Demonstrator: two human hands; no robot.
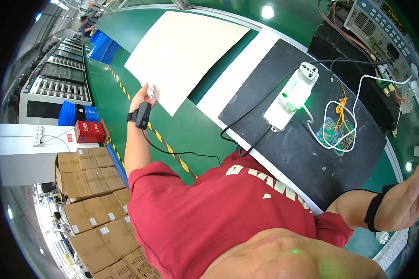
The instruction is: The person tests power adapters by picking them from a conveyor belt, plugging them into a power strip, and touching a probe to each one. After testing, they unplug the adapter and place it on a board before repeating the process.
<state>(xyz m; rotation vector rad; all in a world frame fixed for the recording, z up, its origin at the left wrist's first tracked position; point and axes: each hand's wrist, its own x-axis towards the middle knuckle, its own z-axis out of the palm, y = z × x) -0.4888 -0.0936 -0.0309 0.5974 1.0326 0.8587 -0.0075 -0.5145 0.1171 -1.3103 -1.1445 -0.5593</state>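
My left hand (142,96) is closed on a small white plug-like piece (151,92), over the edge of a large cream sheet (181,51). A black device with a cable is strapped to that wrist. My right hand (411,197), at the far right rim, has its fingers stretched out, and nothing shows in them; the fingertips run into the dark edge of the picture. Between the hands, on a black mat (284,149), lies a white power socket unit (291,97) with a green light glowing on it. Black cables run from its ends.
Beside the socket unit lie green circuit boards (332,135), a looped white cable (353,116) and yellow wires (341,110). A grey bench instrument (381,32) stands at the far right. Stacked cartons (93,223), a red box (89,132) and blue bins (103,48) are on the left.
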